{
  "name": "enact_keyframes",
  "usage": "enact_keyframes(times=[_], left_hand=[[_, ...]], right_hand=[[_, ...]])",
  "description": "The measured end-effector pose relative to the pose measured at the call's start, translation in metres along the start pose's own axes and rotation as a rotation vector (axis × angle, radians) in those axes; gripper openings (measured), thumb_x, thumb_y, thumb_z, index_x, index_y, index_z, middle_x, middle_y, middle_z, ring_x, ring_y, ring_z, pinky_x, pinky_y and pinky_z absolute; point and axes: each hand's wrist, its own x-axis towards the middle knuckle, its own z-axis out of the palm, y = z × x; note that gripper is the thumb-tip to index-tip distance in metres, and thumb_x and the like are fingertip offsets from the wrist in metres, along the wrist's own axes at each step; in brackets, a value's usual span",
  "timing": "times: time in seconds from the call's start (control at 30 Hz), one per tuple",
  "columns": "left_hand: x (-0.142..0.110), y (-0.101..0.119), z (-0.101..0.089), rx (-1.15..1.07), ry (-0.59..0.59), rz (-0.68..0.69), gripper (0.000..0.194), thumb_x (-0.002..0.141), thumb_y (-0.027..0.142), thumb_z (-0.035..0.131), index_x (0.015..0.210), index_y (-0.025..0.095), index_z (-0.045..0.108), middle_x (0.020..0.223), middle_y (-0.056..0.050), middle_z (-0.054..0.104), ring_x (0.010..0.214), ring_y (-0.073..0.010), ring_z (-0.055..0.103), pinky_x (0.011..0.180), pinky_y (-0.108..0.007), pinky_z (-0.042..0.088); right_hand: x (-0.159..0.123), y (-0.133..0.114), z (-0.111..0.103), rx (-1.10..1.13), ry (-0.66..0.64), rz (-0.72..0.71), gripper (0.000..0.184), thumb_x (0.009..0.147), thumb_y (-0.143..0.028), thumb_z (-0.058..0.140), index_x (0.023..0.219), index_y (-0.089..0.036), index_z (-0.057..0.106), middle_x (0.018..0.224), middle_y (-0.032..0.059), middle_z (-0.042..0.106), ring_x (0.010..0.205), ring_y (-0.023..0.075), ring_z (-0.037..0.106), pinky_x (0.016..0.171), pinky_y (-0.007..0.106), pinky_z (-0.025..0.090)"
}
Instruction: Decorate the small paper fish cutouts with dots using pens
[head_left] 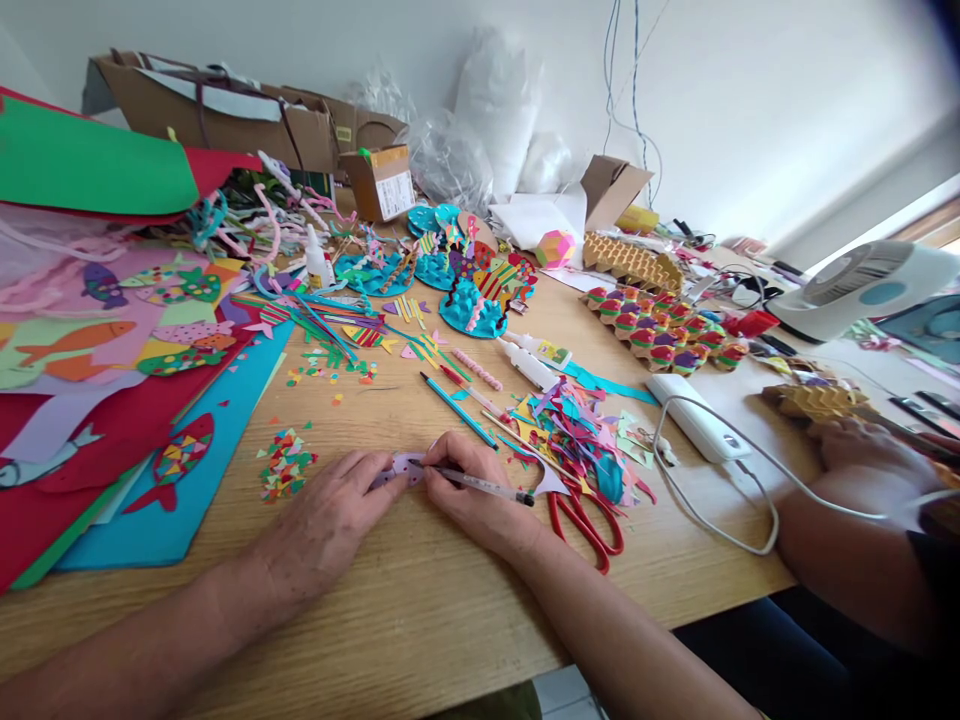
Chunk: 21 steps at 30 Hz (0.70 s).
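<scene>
My left hand [334, 505] rests on the wooden table [420, 610] with its fingers pressing down a small lilac paper shape [403, 467]. My right hand [472, 490] is closed round a thin pen [487, 486], its tip on the lilac paper. Red-handled scissors [586, 522] lie just right of my right hand. A small heap of coloured paper bits [283, 466] lies left of my left hand.
Foam sheets with paper fish [112, 380] cover the left side. Glue bottles [529, 362], pencils, painted egg cartons [660, 330], a white power bank [696, 417] with cable and a fan [862, 285] lie further back. Another person's arm [862, 520] rests at the right edge.
</scene>
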Motion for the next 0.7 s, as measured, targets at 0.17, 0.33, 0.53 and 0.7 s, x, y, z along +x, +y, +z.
enact_keyframes(times=[0.17,0.33,0.53,0.7], left_hand=[[-0.0004,0.0004,0.0004,-0.002,0.004,0.015,0.04,0.092,0.006,0.027,0.116,0.016,0.057,0.103,-0.009,0.059,0.093,-0.0219,0.053,0.078,-0.038,0.05],[-0.0003,0.0003,0.0018,0.018,0.031,0.02,0.037,0.091,0.006,0.031,0.116,0.015,0.057,0.103,-0.009,0.059,0.093,-0.022,0.054,0.079,-0.036,0.05],[-0.0013,0.0,0.0025,0.041,0.015,0.008,0.037,0.091,0.006,0.032,0.118,0.017,0.056,0.105,-0.009,0.059,0.094,-0.0219,0.055,0.08,-0.035,0.05],[-0.0024,-0.0012,0.005,0.035,0.021,-0.002,0.038,0.093,0.009,0.03,0.12,0.018,0.055,0.11,-0.009,0.058,0.099,-0.0216,0.054,0.083,-0.036,0.05]], right_hand=[[0.0008,-0.0008,-0.0001,-0.011,0.0,0.004,0.008,0.07,-0.012,0.053,0.07,-0.019,0.056,0.059,-0.0044,0.055,0.05,0.0082,0.045,0.049,0.018,0.035],[0.0003,0.0004,-0.0001,0.007,-0.009,-0.005,0.008,0.069,-0.012,0.052,0.07,-0.019,0.056,0.059,-0.0043,0.054,0.049,0.0084,0.044,0.049,0.019,0.035],[0.0006,0.0018,0.0002,0.015,0.001,-0.015,0.008,0.069,-0.012,0.052,0.07,-0.019,0.056,0.06,-0.0044,0.054,0.05,0.0083,0.044,0.05,0.019,0.035],[0.0005,0.0009,-0.0003,0.003,0.004,-0.004,0.008,0.069,-0.011,0.052,0.07,-0.019,0.055,0.058,-0.0048,0.053,0.049,0.0079,0.044,0.049,0.018,0.035]])
